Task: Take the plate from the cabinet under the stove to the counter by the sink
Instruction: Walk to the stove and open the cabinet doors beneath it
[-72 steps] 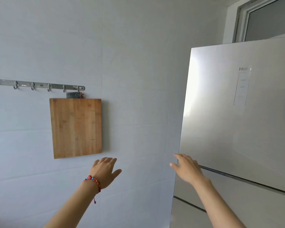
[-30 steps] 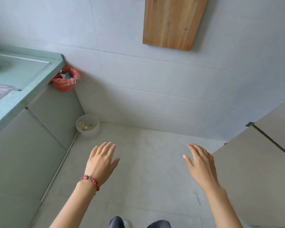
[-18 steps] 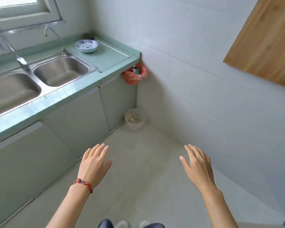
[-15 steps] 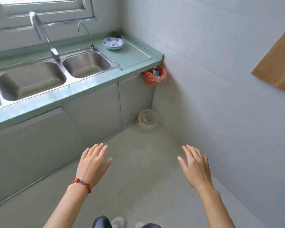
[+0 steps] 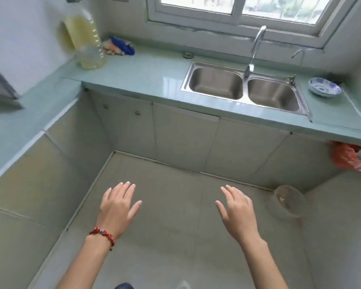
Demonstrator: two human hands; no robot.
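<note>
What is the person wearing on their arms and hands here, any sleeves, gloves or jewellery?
Both forearms are bare, with no sleeves in view and no gloves. The left hand has a beaded bracelet at the wrist, mostly red beads with a blue one among them. The right hand and its wrist carry nothing: no ring, watch or band shows.

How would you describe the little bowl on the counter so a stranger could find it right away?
Start at the double sink under the window, then follow the green counter to the right, past the basins. The bowl sits there alone near the wall: small, shallow and white with blue painted patterns, the only dish on the counter.
</note>
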